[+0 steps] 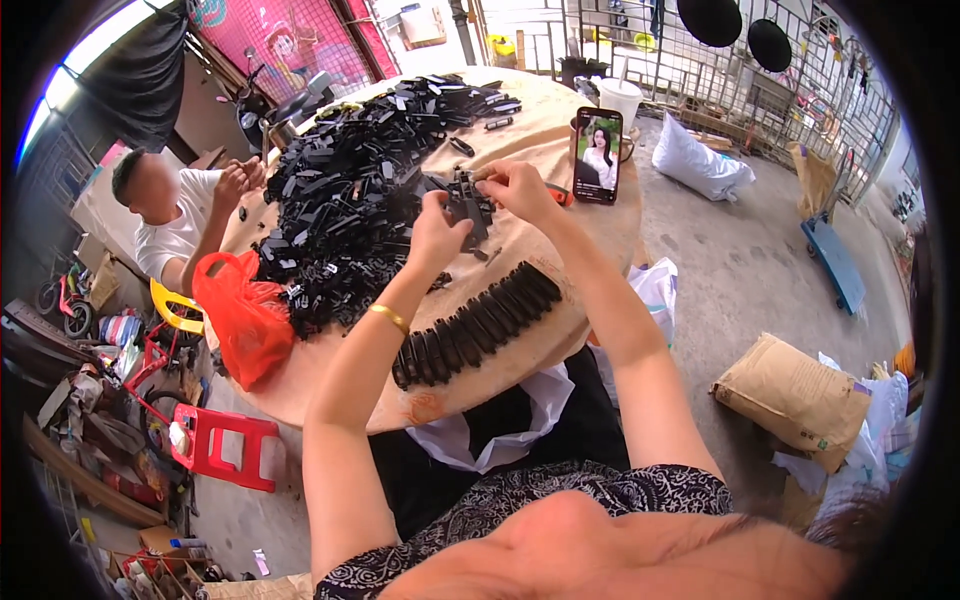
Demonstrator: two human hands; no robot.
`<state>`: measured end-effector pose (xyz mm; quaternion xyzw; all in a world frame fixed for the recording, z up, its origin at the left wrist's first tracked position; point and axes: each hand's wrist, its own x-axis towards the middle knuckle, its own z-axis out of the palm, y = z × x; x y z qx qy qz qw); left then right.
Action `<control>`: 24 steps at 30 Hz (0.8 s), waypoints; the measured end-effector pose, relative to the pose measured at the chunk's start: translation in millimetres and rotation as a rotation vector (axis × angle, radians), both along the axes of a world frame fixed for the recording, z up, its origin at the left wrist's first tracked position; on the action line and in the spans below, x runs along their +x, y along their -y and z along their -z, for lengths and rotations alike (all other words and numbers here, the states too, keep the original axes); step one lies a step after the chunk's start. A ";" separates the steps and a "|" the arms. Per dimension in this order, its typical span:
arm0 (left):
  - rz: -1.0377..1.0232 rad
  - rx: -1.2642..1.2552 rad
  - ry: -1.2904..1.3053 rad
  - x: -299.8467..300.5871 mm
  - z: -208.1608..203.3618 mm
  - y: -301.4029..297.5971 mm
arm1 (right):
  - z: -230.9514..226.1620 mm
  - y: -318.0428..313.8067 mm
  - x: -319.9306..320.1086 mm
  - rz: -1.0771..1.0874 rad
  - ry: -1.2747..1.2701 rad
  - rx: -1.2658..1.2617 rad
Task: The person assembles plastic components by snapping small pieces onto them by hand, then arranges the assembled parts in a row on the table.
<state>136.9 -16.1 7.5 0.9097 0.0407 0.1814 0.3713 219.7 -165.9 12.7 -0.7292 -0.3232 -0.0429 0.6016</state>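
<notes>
Both my hands are over a round, cloth-covered table (540,345). My left hand (438,238), with a gold bangle on its wrist, has curled fingers at a flat black plastic part (470,215). My right hand (518,188) is pinched just to the right, at the far end of the black parts; what sits between its fingertips is too small to make out. Beyond and left of my hands spreads a big heap of black plastic pieces (340,175). Nearer me, a curved row of long black clip-like pieces (480,325) lies side by side.
A lit phone (597,155) stands upright by a white cup (620,100). An orange-handled tool (560,195) lies beside my right hand. A red plastic bag (240,320) hangs at the left table edge. Across the left side a person in white (175,215) sits with hands raised.
</notes>
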 end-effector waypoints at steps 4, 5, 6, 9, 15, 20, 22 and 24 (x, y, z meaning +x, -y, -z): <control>0.132 -0.566 -0.079 -28.3 -11.1 -13.3 | -5.5 -10.4 -42.1 -0.023 0.128 0.145; 0.235 -0.774 -0.148 -39.4 -15.6 -13.4 | -6.5 -10.4 -53.6 -0.010 0.220 0.173; 0.277 -0.839 -0.127 -50.9 -19.5 -9.6 | -8.9 -8.9 -66.7 -0.029 0.193 0.167; 0.329 -0.838 -0.107 -74.9 -24.4 -7.3 | -18.9 -8.6 -95.8 -0.008 0.296 0.155; 0.377 -0.694 -0.093 -85.8 -24.6 -19.9 | -9.7 -9.6 -103.0 -0.031 0.548 0.034; 0.428 -1.200 -0.059 -88.0 -19.8 -33.7 | -0.4 -14.8 -119.0 0.010 0.196 0.102; 0.592 -1.218 -0.063 -84.4 -10.2 -42.7 | -0.3 -18.6 -121.3 0.019 0.199 0.132; 0.542 -1.193 -0.079 -85.6 -6.3 -43.3 | -3.3 -21.0 -123.2 0.028 0.200 0.166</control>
